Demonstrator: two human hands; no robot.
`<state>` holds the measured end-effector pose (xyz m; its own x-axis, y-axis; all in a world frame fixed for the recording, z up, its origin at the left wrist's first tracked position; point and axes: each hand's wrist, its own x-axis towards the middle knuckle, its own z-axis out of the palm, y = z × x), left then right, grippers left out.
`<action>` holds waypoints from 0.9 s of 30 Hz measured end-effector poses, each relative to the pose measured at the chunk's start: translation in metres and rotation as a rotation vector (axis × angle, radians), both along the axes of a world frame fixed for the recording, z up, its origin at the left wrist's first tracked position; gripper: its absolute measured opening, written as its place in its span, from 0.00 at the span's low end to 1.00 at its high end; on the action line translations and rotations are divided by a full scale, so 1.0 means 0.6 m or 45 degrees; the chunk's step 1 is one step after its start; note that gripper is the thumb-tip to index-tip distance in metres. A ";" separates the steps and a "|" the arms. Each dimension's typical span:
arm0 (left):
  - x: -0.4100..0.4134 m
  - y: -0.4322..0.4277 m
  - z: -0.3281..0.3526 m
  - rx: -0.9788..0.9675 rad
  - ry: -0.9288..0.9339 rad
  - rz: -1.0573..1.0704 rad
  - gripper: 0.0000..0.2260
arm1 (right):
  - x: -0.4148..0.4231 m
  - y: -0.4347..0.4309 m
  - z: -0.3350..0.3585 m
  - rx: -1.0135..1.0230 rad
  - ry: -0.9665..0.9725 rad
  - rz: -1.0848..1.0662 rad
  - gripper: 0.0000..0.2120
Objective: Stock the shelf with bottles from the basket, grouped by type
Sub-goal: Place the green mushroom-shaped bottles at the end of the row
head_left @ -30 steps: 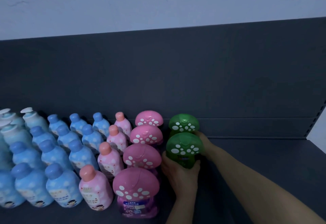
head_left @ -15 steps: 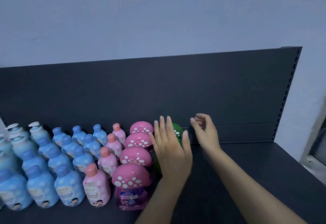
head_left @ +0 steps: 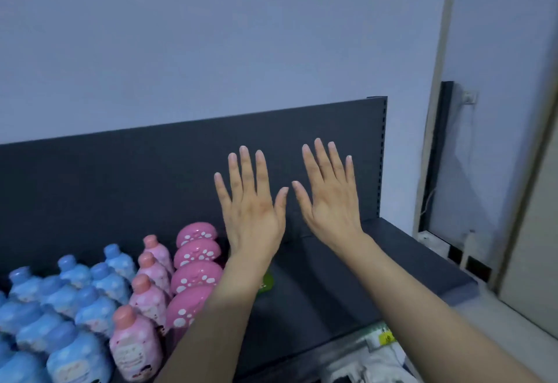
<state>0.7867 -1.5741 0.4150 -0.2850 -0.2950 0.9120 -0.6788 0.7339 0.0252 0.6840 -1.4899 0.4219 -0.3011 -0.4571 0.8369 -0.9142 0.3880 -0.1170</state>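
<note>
My left hand [head_left: 252, 210] and my right hand [head_left: 330, 201] are raised side by side in front of the shelf's back panel, fingers spread, holding nothing. Below them the dark shelf [head_left: 347, 286] carries rows of bottles grouped by type: blue bottles [head_left: 78, 301] at the left, pink bottles with orange caps [head_left: 145, 298] beside them, then a row of pink mushroom-cap bottles [head_left: 193, 277]. Only a sliver of a green bottle [head_left: 265, 284] shows, behind my left wrist. The basket is out of view.
The right half of the shelf is bare up to its right end [head_left: 459, 289]. A slotted upright [head_left: 383, 156] closes the back panel. A wall and a door frame [head_left: 434, 111] stand to the right. Pale printed material [head_left: 377, 349] lies below the shelf's front edge.
Both hands have let go of the green mushroom-cap bottle and risen, opening flat above the shelf. My view has lifted and turned right, so the green bottles are now mostly hidden.
</note>
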 end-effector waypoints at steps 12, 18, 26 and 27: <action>-0.147 0.225 -0.089 0.026 -0.153 -0.525 0.30 | -0.092 0.288 -0.100 0.026 -0.110 -0.518 0.27; -0.226 0.350 -0.182 0.058 -0.293 -0.725 0.30 | -0.141 0.424 -0.199 0.104 -0.265 -0.650 0.28; -0.330 0.497 -0.384 0.254 -0.539 -0.826 0.30 | -0.237 0.587 -0.401 0.396 -0.577 -0.659 0.29; -0.342 0.514 -0.412 0.299 -0.578 -0.840 0.29 | -0.248 0.605 -0.429 0.437 -0.623 -0.649 0.29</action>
<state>0.5815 -1.2654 0.1681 -0.7908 -0.1068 0.6027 -0.0927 0.9942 0.0546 0.5349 -1.1271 0.1643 -0.8411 -0.3724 0.3922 -0.4891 0.8332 -0.2578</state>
